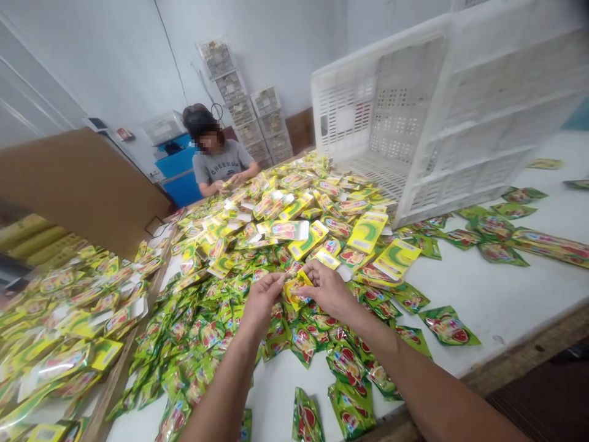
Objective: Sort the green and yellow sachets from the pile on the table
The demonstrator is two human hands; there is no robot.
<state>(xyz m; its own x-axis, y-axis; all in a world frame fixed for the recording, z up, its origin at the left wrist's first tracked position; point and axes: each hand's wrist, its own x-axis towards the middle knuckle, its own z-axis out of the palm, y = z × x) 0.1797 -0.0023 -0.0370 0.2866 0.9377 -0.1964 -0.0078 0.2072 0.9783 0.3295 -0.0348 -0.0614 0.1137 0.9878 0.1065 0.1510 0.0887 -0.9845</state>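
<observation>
Between my two hands is a small yellow package (297,293), partly covered by my fingers; whether it is a carton or a sachet I cannot make out. My left hand (264,299) pinches its left edge with thumb and fingers. On the other side my right hand (329,288) grips it, fingers curled over the top and thumb in front. Just beneath and around both hands lies a heap of shiny green sachets (216,334) with red pictures. Beyond them rises a pile of yellow-and-green cartons (368,230), some with white flaps standing out.
A white plastic crate (421,153) lies on its side at the right of the white table (497,307). Opposite, a person (221,159) in a grey shirt handles a package. More cartons (69,368) lie left of a wooden strip. Stacked crates (243,110) stand by the wall.
</observation>
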